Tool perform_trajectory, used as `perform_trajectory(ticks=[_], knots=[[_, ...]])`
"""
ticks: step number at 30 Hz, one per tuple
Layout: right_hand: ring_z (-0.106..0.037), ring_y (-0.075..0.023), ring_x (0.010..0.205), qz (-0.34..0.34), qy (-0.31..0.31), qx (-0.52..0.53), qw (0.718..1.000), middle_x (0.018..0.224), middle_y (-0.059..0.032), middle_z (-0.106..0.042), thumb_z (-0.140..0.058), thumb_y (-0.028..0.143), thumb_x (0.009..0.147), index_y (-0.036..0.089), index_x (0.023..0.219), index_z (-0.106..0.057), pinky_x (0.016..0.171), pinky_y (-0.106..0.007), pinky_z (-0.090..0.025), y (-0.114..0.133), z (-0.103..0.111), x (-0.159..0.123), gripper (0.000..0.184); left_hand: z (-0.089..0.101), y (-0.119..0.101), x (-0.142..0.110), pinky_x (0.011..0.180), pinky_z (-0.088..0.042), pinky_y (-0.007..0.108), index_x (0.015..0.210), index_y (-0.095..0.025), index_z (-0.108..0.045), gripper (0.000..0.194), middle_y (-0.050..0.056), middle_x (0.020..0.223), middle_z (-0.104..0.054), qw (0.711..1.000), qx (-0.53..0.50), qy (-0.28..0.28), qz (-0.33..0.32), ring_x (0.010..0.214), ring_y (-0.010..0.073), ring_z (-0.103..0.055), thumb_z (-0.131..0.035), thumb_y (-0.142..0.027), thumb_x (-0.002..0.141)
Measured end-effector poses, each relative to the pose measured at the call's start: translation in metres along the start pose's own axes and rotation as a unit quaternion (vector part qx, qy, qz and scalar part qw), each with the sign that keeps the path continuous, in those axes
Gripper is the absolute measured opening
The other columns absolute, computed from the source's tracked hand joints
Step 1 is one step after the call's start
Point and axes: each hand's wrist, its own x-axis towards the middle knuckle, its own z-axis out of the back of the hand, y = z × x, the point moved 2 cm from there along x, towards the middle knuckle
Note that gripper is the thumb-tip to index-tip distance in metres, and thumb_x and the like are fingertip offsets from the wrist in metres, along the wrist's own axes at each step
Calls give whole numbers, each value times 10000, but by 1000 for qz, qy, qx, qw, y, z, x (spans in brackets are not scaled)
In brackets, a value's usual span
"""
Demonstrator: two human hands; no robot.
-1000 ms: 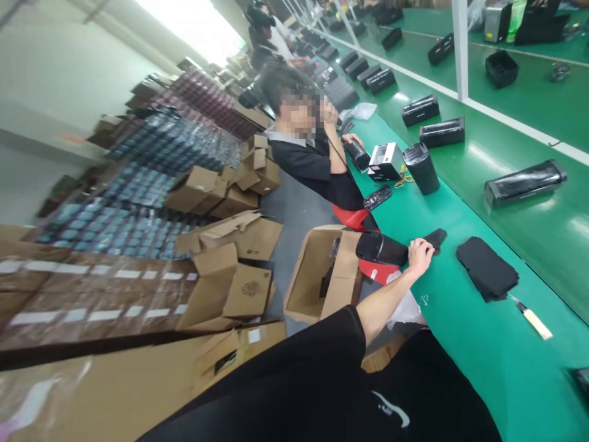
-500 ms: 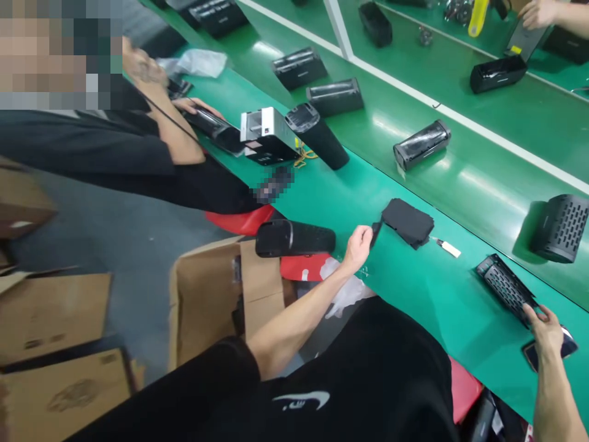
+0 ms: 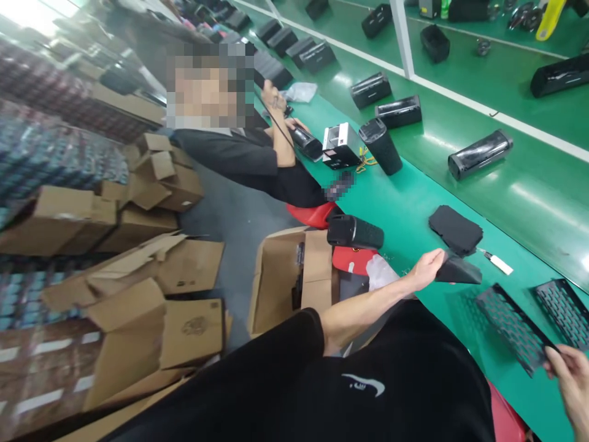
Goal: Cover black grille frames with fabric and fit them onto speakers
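Observation:
My left hand (image 3: 427, 270) is closed on a thin black sheet (image 3: 460, 271), held just in front of a stack of similar black sheets (image 3: 453, 226) on the green bench. At the right, my right hand (image 3: 569, 376) pinches the near end of a black perforated speaker grille (image 3: 513, 325), raised at a tilt over the bench. Behind it lies a second perforated black part (image 3: 565, 310), partly cut off by the frame edge. A small white-ended item (image 3: 500, 264) rests beside the stack.
A black speaker (image 3: 356, 233) lies at the bench edge, left of my left hand. Past it are a box-shaped device (image 3: 340, 145) and an upright speaker (image 3: 381, 146). A co-worker (image 3: 230, 144) sits further left. More speakers (image 3: 481, 153) lie on the conveyor; an open carton (image 3: 276, 288) stands below.
My left hand has drawn the black sheet away from the stack, toward me. My right hand has lifted the grille off the bench. The view has swung left.

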Motion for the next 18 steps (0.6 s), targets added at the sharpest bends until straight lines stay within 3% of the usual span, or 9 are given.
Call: perform_trajectory(ticks=[2, 4, 7, 8, 10, 12, 15, 18], knots=[[-618, -237, 610, -4, 48, 9, 999, 718, -57, -681, -880, 820, 384, 218, 906, -637, 571, -365, -502, 7, -37, -1, 833, -8, -2, -2, 652, -420, 263, 784, -215, -447, 405, -33, 674, -482, 999, 33, 5, -19, 666, 138, -543, -433, -541, 1025], [-625, -253, 662, 19, 25, -31, 999, 781, -75, -692, -837, 874, 359, 214, 906, -649, 594, -379, -499, 13, -56, -1, 878, -14, -7, -5, 666, -368, 254, 746, -207, -432, 372, -47, 683, -412, 995, 82, 16, -50, 676, 114, -438, -465, -466, 1012], [-663, -283, 843, 95, -51, -76, 991, 1048, -129, -720, -798, 858, 548, 202, 1082, -691, 740, -425, -535, 32, -65, -15, 852, -26, -14, -11, 675, -340, 246, 760, -188, -476, 316, -53, 707, -412, 987, 115, 95, -63, 701, 101, -392, -487, -397, 997], [-671, -286, 913, 126, -40, -61, 989, 1157, -141, -710, -805, 814, 613, 205, 1179, -681, 807, -439, -542, 42, -71, -23, 841, -30, -15, -12, 674, -341, 241, 765, -182, -493, 306, -53, 713, -426, 983, 118, 125, -63, 705, 98, -395, -498, -388, 991], [-677, -286, 1038, 192, 49, -10, 980, 1323, -137, -674, -833, 723, 679, 227, 1342, -632, 925, -453, -538, 65, -89, -40, 852, -39, -14, -15, 669, -352, 229, 768, -172, -521, 300, -51, 718, -453, 975, 117, 175, -64, 707, 91, -411, -530, -384, 981], [-684, -284, 1036, 234, 111, -16, 966, 1225, -100, -724, -818, 716, 709, 244, 1267, -692, 967, -457, -530, 83, -107, -51, 742, -47, -9, -15, 650, -382, 213, 766, -169, -531, 323, -51, 702, -461, 977, 94, 183, -50, 684, 85, -436, -570, -415, 971], [-686, -271, 872, 221, 58, -33, 973, 916, -67, -744, -749, 745, 770, 242, 944, -761, 900, -441, -535, 86, -114, -56, 533, -51, 3, -11, 611, -493, 225, 797, -181, -500, 398, -44, 679, -501, 989, -19, 131, 60, 616, 96, -535, -605, -526, 966], [-681, -256, 829, 169, 15, 17, 985, 894, -66, -735, -788, 694, 770, 231, 912, -736, 854, -423, -542, 69, -102, -59, 487, -51, 18, -6, 586, -599, 307, 890, -173, -514, 364, 27, 746, -645, 963, -126, 105, 212, 596, 162, -679, -606, -512, 982]])
